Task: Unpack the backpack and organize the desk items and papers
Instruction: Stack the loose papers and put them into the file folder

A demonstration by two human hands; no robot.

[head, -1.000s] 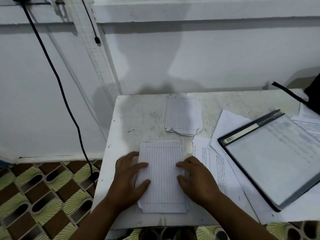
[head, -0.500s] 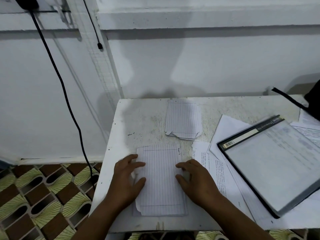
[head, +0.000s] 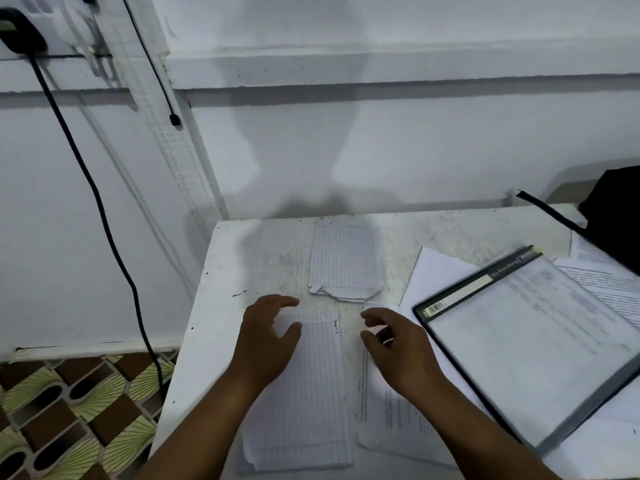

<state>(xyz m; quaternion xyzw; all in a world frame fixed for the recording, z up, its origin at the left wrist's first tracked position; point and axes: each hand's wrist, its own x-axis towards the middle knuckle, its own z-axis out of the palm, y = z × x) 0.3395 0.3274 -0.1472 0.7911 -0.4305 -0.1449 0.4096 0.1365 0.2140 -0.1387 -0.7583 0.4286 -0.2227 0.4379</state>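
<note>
Nothing can be read with certainty. A short handwritten word is seen at the top corner of the lined sheet (head: 311,393), too small to make out. A barcode and blurred lettering are carried on the folder (head: 519,341) spine strip, illegible.

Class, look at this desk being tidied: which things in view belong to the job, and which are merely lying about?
Part of the job: near lined stack; far lined stack; printed sheets; folder; backpack; left hand; right hand.

Lying about: black cable; thin cable; plug.
</note>
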